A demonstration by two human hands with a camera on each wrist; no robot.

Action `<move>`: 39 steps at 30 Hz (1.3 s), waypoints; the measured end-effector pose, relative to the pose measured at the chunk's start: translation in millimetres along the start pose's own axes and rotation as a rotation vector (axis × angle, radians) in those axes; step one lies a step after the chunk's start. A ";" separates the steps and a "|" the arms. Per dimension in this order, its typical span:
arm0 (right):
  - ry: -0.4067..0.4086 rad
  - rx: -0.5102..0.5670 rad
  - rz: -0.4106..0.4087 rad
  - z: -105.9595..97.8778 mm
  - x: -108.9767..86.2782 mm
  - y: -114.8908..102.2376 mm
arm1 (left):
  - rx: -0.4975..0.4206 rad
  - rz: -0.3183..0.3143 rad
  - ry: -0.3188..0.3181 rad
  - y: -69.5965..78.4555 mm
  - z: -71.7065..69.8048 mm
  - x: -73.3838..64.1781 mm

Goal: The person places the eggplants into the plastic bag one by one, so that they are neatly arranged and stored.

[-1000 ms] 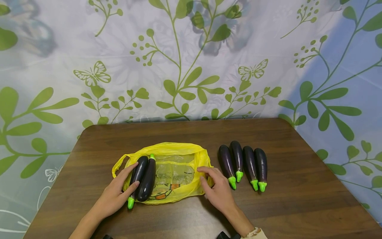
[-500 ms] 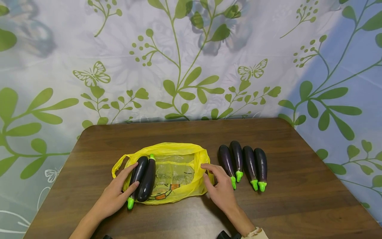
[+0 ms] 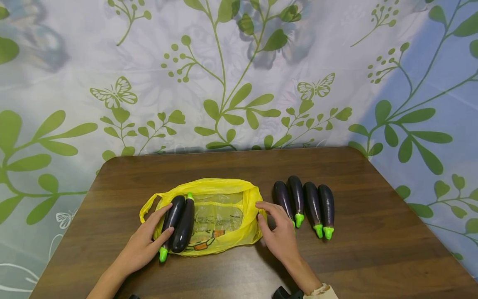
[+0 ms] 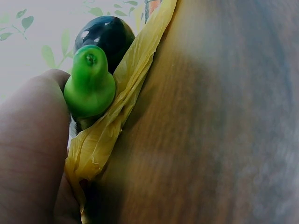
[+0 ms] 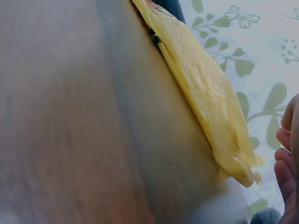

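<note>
I count six eggplants on my feed, all glossy, smooth, dark purple, elongated and blunt-ended. Two lie side by side at the left end of the yellow bag [image 3: 251,233], inside its open mouth: the outer eggplant [image 3: 175,211] has its bright green cap [image 3: 163,254] poking past the near rim, the inner eggplant [image 3: 184,228] points its cap the other way. Four loose eggplants [image 3: 283,197] [image 3: 296,195] [image 3: 313,203] [image 3: 327,203] sit right of the bag in a loose row, caps toward the person.

One bag: thin, crinkled plastic, one loop handle [image 3: 146,209] sticking out left, dark lettering and an orange print showing inside.

Left hand [image 3: 143,246] grips the outer eggplant, thumb and index finger spread apart across its skin; other fingers mostly hidden, can't tell how they lie. Right hand [image 3: 281,238] holds nothing, just beside the bag's right end, thumb and index apart, fingers loosely bent; the right wrist view shows me a gap between them and the plastic.

One table [image 3: 373,253], brown wood grain, rounded far corners. Behind it, one backdrop [image 3: 149,62], pale fabric-like sheet with green leaves and butterflies. One cream sleeve [image 3: 322,292], frayed cuff, on the right arm.
</note>
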State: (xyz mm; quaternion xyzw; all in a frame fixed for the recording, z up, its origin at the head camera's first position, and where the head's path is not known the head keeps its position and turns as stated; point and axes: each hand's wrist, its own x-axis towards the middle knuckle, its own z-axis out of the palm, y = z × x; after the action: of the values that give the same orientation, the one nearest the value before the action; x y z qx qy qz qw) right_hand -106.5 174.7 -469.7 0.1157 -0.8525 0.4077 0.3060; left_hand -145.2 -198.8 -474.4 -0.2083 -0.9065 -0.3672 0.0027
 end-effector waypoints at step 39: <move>0.053 -0.132 0.116 -12.0 3.6 13.8 | -0.015 -0.008 -0.008 1.1 -0.5 -0.4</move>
State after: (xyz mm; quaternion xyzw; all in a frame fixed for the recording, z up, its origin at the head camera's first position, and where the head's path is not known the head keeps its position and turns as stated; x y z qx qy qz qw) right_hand -110.3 192.9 -470.4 0.0347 -0.8744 0.3705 0.3112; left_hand -144.5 -198.6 -473.4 -0.2060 -0.9046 -0.3733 -0.0042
